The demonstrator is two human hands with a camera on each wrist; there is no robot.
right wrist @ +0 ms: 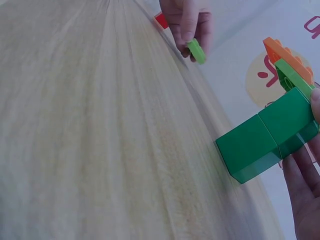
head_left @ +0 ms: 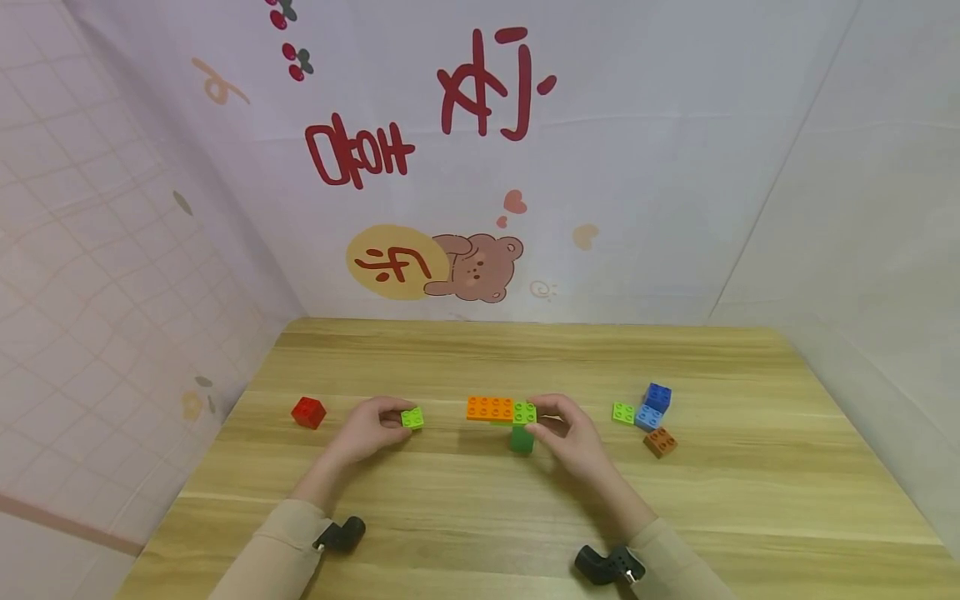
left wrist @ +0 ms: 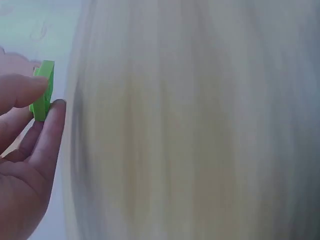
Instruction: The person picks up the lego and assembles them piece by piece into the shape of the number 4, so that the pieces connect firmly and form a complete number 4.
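Observation:
In the head view my left hand [head_left: 365,431] pinches a flat light green building block [head_left: 412,418] between thumb and fingers, above the table. The left wrist view shows this block [left wrist: 45,92] edge-on. To its right, my right hand [head_left: 573,439] grips a built piece at its right side. Two dark green blocks [right wrist: 267,137] form its upright column, with a light green plate [right wrist: 291,78] on top. An orange plate [head_left: 490,408] juts out leftward from the top. Whether the column's foot touches the table cannot be told.
A red block [head_left: 308,412] lies left of my left hand. On the right sit a flat light green block [head_left: 623,413], a dark blue block [head_left: 657,397], a light blue block [head_left: 648,417] and a brown block [head_left: 660,442]. A printed cloth backdrop [head_left: 630,167] rises behind the wooden table [head_left: 450,525].

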